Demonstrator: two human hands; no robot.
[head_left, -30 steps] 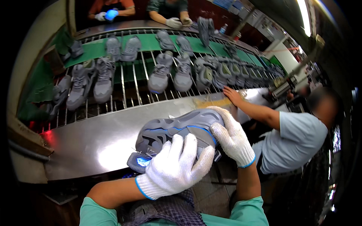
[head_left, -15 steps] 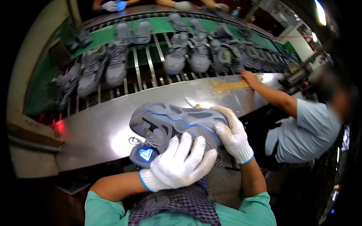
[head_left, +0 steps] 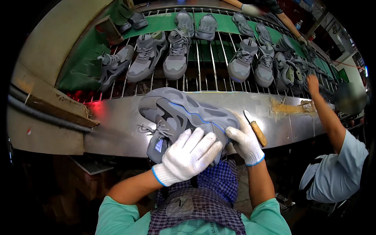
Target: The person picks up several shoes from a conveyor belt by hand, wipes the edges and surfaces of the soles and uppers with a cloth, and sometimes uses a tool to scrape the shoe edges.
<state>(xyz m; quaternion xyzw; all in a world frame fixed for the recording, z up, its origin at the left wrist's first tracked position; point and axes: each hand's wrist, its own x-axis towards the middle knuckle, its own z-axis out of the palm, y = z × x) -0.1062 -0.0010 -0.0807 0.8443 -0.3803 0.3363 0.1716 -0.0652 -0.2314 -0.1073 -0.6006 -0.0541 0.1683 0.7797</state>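
Note:
A grey sneaker [head_left: 184, 111] with a chunky sole and a blue line along it lies tilted on its side before me, toe to the left. White knit gloves cover both my hands. My right hand [head_left: 247, 144] is wrapped round the heel, thumb on the near side; its other fingers are partly hidden behind the shoe. My left hand [head_left: 191, 154] lies flat against the upper near the ankle opening, fingers stretched out. Grey laces [head_left: 156, 128] and a tongue with a pale label show left of that hand. Just beyond my right hand rests a small knife [head_left: 257, 133] with a wooden handle.
A metal ledge [head_left: 113, 129] runs in front of me. Behind it, a roller rack [head_left: 203, 66] carries several grey sneakers [head_left: 177, 55] and soles [head_left: 206, 26] beside a green belt [head_left: 162, 24]. At right, a co-worker's arm [head_left: 327, 113] reaches over the rack. A wooden-edged wall [head_left: 55, 105] stands left.
My view has shifted, so the rack sits further right and the whole knife shows. The sneaker stays in my right hand with my left palm against it. The co-worker's hand has moved from the ledge to the rack.

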